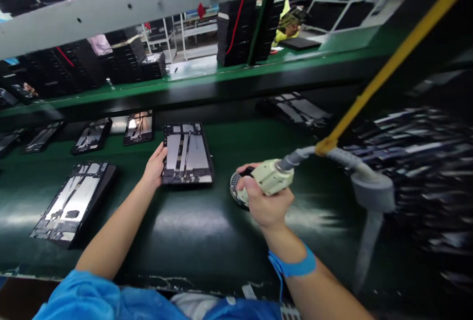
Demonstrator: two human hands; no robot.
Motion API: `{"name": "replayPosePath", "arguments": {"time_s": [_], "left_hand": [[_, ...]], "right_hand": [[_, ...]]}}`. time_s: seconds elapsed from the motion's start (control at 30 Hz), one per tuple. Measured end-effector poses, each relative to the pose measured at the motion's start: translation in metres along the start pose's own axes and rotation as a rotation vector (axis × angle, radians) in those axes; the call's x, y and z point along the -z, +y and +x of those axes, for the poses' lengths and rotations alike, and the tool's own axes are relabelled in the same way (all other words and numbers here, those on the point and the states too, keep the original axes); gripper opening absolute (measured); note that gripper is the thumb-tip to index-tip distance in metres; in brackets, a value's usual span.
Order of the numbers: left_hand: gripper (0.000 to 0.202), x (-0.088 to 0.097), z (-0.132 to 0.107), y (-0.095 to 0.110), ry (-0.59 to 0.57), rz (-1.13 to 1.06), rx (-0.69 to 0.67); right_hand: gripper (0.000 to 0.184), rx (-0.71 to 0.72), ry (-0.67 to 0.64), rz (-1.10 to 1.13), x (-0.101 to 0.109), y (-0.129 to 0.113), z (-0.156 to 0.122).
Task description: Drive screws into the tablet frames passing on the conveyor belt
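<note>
My left hand (pixel 154 166) grips the left edge of an open tablet chassis (pixel 188 153) that lies flat on the green conveyor belt (pixel 192 226), thumb on top. My right hand (pixel 266 202) is wrapped round a pale green hand tool (pixel 269 178) with a round perforated head (pixel 236 188), held just right of the chassis. A grey hose (pixel 332 155) runs from the tool to the right. A blue strap (pixel 293 265) circles my right wrist.
More open chassis lie on the belt: one at the near left (pixel 74 203), others along the far edge (pixel 138 127) and at the back right (pixel 297 109). A yellow cord (pixel 391 66) hangs diagonally. Stacked black trays (pixel 236 32) stand behind. Blurred parts (pixel 417 162) fill the right.
</note>
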State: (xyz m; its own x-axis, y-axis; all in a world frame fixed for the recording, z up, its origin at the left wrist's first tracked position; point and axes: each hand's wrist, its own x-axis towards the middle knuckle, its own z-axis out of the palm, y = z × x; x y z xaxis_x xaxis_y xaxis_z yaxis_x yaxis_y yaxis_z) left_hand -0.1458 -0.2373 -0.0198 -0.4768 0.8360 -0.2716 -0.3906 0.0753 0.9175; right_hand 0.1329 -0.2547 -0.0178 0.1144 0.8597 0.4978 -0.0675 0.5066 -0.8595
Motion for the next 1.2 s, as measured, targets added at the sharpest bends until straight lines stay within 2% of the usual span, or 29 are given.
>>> {"name": "replayPosePath", "arguments": {"time_s": [0.17,0.23,0.3,0.37,0.47,0.5,0.57,0.63,0.67,0.77,0.9,1.2], "left_hand": [[0.073,0.04,-0.087,-0.037,-0.088,0.094,0.16],[0.081,0.048,-0.108,-0.048,-0.111,0.193,0.182],[0.08,0.053,-0.122,-0.051,-0.117,0.377,0.125],[0.073,0.057,-0.13,-0.046,-0.146,0.676,-0.004],[0.056,0.066,-0.143,-0.03,-0.272,1.126,-0.387],[0.051,0.069,-0.148,-0.025,-0.374,1.211,-0.526],[0.045,0.076,-0.157,-0.018,-0.658,1.279,-0.737],[0.042,0.084,-0.164,-0.019,-0.904,1.286,-0.837],[0.039,0.087,-0.165,-0.022,-0.958,1.284,-0.873],[0.031,0.092,-0.167,-0.036,-0.927,1.24,-0.998],[0.032,0.088,-0.17,-0.05,-0.897,1.127,-1.146],[0.025,0.079,-0.186,-0.064,-0.887,1.052,-1.229]], "right_hand": [[0.016,0.015,0.064,-0.034,-0.003,0.001,0.002],[0.018,0.016,0.081,-0.039,-0.005,0.003,0.002],[0.019,0.028,0.085,-0.045,-0.006,0.004,0.003],[0.017,0.043,0.076,-0.073,-0.006,0.006,0.004],[0.017,0.068,0.069,-0.111,-0.007,0.006,0.004],[0.017,0.077,0.069,-0.114,-0.007,0.006,0.004],[0.017,0.094,0.069,-0.112,-0.008,0.006,0.004],[0.018,0.102,0.064,-0.107,-0.008,0.006,0.003],[0.018,0.104,0.06,-0.104,-0.009,0.005,0.003],[0.02,0.108,0.043,-0.101,-0.009,0.005,0.003],[0.021,0.1,0.029,-0.095,-0.008,0.007,0.002],[0.028,0.043,0.027,-0.083,-0.008,0.008,0.001]]}}
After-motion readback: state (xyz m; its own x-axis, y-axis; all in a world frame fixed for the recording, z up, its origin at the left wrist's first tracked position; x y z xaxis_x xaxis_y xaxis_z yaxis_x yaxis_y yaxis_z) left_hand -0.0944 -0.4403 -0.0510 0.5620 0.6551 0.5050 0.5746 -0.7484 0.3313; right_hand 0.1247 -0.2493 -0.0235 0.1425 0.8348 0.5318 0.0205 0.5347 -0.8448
